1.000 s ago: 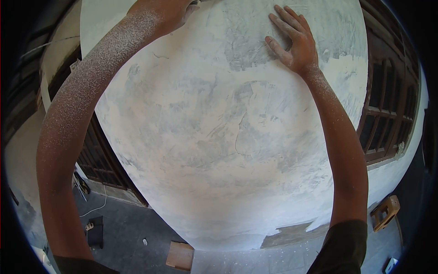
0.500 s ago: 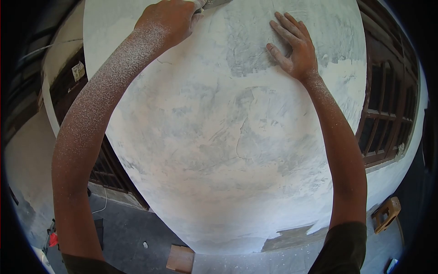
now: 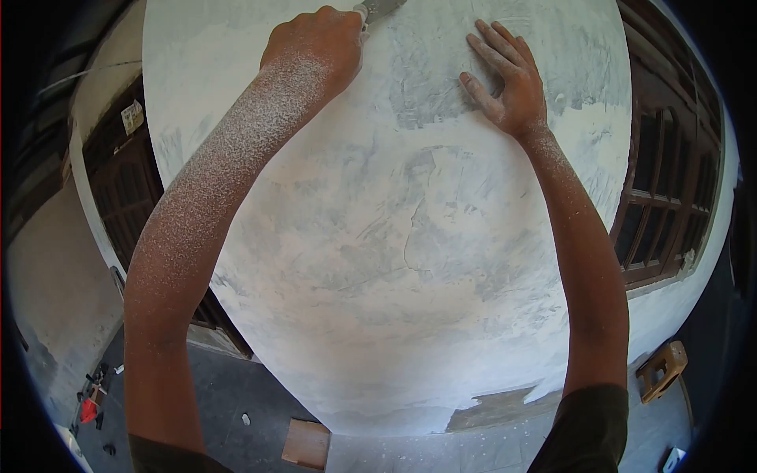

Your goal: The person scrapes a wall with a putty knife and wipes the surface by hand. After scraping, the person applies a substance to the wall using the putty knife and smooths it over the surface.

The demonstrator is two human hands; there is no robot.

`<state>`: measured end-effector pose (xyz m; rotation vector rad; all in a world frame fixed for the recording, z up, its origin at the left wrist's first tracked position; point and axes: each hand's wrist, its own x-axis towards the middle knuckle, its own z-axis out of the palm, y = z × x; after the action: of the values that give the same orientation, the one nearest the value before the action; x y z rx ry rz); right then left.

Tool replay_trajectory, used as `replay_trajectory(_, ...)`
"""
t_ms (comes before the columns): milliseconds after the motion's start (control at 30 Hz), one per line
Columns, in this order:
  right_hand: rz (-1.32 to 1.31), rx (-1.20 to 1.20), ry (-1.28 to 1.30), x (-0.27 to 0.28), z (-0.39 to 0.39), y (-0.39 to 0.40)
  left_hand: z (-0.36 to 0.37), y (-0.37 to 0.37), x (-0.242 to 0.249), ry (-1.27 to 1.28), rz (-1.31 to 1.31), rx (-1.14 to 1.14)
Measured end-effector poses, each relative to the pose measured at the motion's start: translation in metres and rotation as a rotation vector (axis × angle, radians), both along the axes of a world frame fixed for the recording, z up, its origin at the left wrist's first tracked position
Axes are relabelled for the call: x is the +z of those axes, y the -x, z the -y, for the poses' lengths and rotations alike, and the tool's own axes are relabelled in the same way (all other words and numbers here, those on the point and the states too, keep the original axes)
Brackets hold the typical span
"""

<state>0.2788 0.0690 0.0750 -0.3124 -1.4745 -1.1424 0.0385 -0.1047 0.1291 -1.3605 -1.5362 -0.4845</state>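
My left hand [image 3: 315, 49], dusted with white powder, is closed around the handle of a scraper [image 3: 382, 8] at the top of the view. The scraper's grey blade lies close to the wall [image 3: 339, 236], and part of it is cut off by the frame edge. My right hand [image 3: 509, 83] rests with fingers spread against the wall's upper right part, whitish dust on the fingers. White and grey smears cover the wall, and a thin crack runs down its middle.
Dark wooden windows [image 3: 658, 185] stand at the right and a dark wooden door frame [image 3: 118, 181] at the left. On the floor are a cardboard piece [image 3: 306, 444], a wooden stool [image 3: 662, 370] and a red item [image 3: 88, 410].
My left hand has moved right and slightly down with the scraper, and its forearm has swung to the right. My right hand stays in place on the wall.
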Motion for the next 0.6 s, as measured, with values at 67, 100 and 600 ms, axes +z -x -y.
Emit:
replay_trajectory(67, -0.010, -0.002, 0.002, -0.001, 0.000, 0.000, -0.013, 0.014, -0.012, -0.209, -0.175, 0.028)
replay_trajectory(100, -0.018, -0.001, 0.015, -0.001, 0.000, 0.000, -0.018, 0.014, -0.007, -0.211, -0.182, 0.024)
replay_trajectory(600, -0.023, 0.007, 0.016, -0.004, -0.001, 0.002, 0.006, 0.002, 0.030, 0.013, -0.064, 0.128)
